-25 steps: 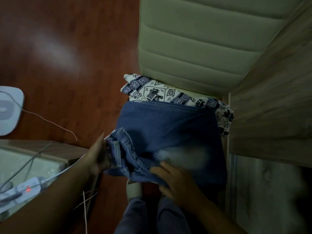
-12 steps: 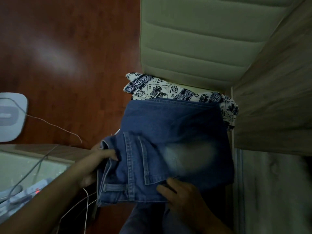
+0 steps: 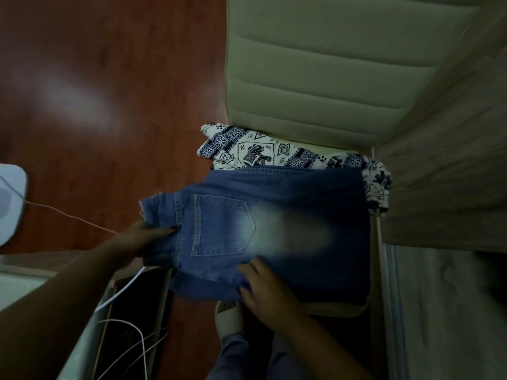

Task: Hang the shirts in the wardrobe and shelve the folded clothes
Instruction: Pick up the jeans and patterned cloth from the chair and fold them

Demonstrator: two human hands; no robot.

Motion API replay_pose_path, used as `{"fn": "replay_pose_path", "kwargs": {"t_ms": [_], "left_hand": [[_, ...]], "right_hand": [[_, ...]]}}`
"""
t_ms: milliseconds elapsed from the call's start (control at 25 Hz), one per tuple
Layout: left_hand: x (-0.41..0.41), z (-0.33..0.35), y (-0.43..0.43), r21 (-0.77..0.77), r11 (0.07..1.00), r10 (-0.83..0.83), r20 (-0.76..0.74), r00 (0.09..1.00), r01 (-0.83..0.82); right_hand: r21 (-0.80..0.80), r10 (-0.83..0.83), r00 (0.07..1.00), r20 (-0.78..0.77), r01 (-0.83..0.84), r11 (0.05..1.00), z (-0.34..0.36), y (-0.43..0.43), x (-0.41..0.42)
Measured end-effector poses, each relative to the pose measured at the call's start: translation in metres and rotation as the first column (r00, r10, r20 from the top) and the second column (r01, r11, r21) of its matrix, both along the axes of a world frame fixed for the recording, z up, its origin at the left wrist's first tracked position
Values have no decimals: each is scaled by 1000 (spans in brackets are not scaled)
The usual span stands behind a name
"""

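Note:
Folded blue jeans point(image 3: 277, 231) lie across the seat of a pale green chair point(image 3: 323, 67), back pocket facing up. Under them, at the far side, a white garment with a dark blue elephant print point(image 3: 263, 152) sticks out. My left hand point(image 3: 142, 239) grips the waistband end of the jeans at their left edge, thumb on top. My right hand point(image 3: 263, 292) holds the near edge of the jeans, fingers curled over the denim fold.
A wood-grain wardrobe panel point(image 3: 450, 171) stands close on the right. Red-brown wooden floor point(image 3: 109, 105) spreads to the left, with a white appliance point(image 3: 11, 204) and its thin cable. A glass-topped table point(image 3: 41, 303) with cables sits at bottom left. My slippered foot point(image 3: 229, 316) is below the chair.
The bunched waistband end of the jeans has been unfolded outward to the left and flattened, exposing the back pocket. Both hands stayed on the jeans, the left moving left.

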State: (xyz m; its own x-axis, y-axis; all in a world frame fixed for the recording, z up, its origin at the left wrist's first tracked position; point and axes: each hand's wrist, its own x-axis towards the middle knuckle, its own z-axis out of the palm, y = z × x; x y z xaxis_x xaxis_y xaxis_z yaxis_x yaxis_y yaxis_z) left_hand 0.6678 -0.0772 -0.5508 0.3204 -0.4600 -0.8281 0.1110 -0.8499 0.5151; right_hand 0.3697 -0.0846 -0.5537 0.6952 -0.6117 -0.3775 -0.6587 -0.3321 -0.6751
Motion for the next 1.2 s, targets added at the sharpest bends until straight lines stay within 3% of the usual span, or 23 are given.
{"fn": "replay_pose_path", "kwargs": {"t_ms": [80, 120, 200, 280, 320, 400, 440, 520, 680, 760, 880, 1000, 1080, 1200], "left_hand": [[-10, -10, 9, 2, 998, 65, 13, 998, -65], [-10, -16, 10, 5, 993, 119, 27, 992, -120], [-12, -22, 12, 10, 975, 220, 60, 974, -221], [-5, -26, 12, 2, 966, 257, 77, 963, -258], [-2, -29, 14, -5, 967, 254, 70, 965, -255], [1, -29, 18, -23, 968, 252, 43, 967, -252], [1, -28, 18, -16, 970, 245, 37, 969, -244], [-3, -24, 17, -36, 970, 241, 12, 971, -240], [-42, -11, 10, -77, 987, 125, -192, 973, -142], [-67, -12, 5, -121, 991, 39, -175, 984, -61], [-86, -27, 2, -227, 972, -68, 12, 998, 68], [-92, -30, 1, -253, 967, -15, -83, 996, -7], [-97, -19, -5, -219, 972, 48, -163, 985, -84], [-98, -14, -7, -199, 972, 85, -197, 977, -124]], "right_hand": [[-33, -303, 951, 70, 305, 952, -4, -18, -29], [-135, -476, 875, 90, 484, 864, -5, -30, -46], [-324, -777, 627, 52, 747, 581, -6, -60, -80], [-232, -912, 396, -106, 882, 410, -2, -84, -107], [-114, -917, 365, -158, 916, 384, -2, -91, -115], [134, -886, 428, -180, 903, 409, -2, -95, -123], [164, -876, 456, -156, 887, 432, 0, -97, -128], [124, -883, 463, -77, 883, 453, 16, -105, -136], [4, -866, 495, 70, 868, 496, 65, -120, -176], [-21, -868, 493, 66, 870, 492, 83, -120, -198], [71, -886, 463, 33, 883, 464, 106, -122, -204], [273, -879, 470, 79, 838, 472, 135, -115, -167], [399, -831, 511, 219, 731, 554, 149, -101, -122], [421, -575, 756, 313, 432, 798, 142, -76, -28]]}}
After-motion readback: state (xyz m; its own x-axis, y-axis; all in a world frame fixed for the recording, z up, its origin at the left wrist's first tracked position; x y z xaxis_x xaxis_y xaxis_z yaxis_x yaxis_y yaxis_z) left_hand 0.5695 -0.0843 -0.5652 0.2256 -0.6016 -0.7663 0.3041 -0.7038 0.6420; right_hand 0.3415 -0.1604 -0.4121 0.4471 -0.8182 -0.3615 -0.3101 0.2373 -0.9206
